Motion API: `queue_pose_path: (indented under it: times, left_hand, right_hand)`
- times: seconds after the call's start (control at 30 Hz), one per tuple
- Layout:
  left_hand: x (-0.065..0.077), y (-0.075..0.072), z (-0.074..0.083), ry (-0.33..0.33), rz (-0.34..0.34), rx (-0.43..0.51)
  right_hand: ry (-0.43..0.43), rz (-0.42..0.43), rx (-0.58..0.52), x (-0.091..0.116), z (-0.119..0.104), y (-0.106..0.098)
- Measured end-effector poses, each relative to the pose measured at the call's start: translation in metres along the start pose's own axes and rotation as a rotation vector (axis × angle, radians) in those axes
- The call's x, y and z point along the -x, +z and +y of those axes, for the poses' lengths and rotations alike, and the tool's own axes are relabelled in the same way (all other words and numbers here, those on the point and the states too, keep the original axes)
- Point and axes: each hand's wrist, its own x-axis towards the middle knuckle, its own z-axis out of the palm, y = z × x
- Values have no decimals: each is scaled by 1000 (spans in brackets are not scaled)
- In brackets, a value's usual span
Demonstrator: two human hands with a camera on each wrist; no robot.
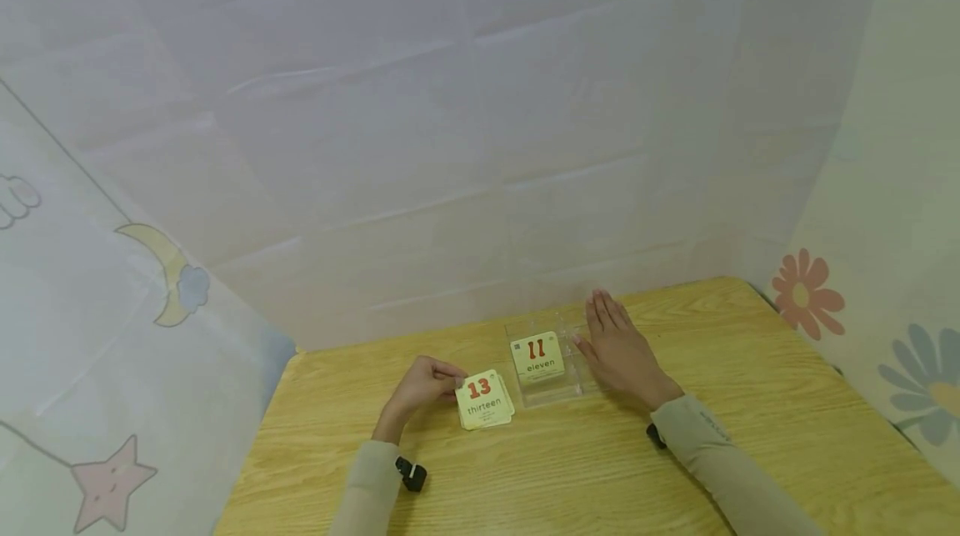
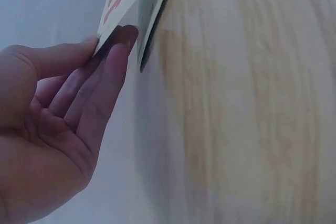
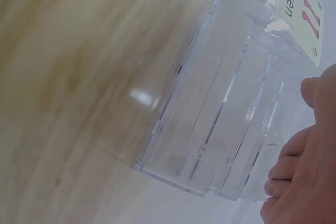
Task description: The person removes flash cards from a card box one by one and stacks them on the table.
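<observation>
My left hand [image 1: 422, 388] pinches a cream card [image 1: 482, 399] with a red 13 and the word thirteen, lifted at its left edge over other cards. In the left wrist view the thumb lies on the printed face of the thirteen card [image 2: 118, 9] and the fingers are behind it. Just right of it stands a clear plastic box [image 1: 551, 398], with a card marked 11, eleven [image 1: 537, 357], inside its left part. My right hand [image 1: 621, 353] lies along the box's right side with fingers straight. The right wrist view shows the box's stepped clear walls [image 3: 210, 129] beside the fingers.
The wooden table [image 1: 300, 436] ends at a pale fabric backdrop [image 1: 420, 186] behind the box. Side panels with a moon [image 1: 168, 269], a star and flowers [image 1: 806, 294] stand left and right. A small black device [image 1: 411, 474] is strapped at the left wrist.
</observation>
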Motion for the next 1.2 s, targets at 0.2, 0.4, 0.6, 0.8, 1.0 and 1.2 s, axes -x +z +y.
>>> queue_pose_path:
  times: [0.2,0.4,0.6,0.8,1.0,1.2]
  left_hand:
    - [1,4,-1,23,50,-105]
    - [1,6,0,39,78,-179]
    - [-2,8,1,62,110,-284]
    - [-2,9,1,76,122,-319]
    - [-2,11,2,70,122,-311]
    - [-2,12,5,62,124,-322]
  right_hand:
    - [1,17,-22,1,0,0]
    - [5,12,-40,1,-1,0]
    - [0,13,-41,0,-2,-2]
    - [-2,19,-41,0,-1,-2]
    - [-3,18,-36,0,0,-1]
    - [0,13,-46,1,-1,-3]
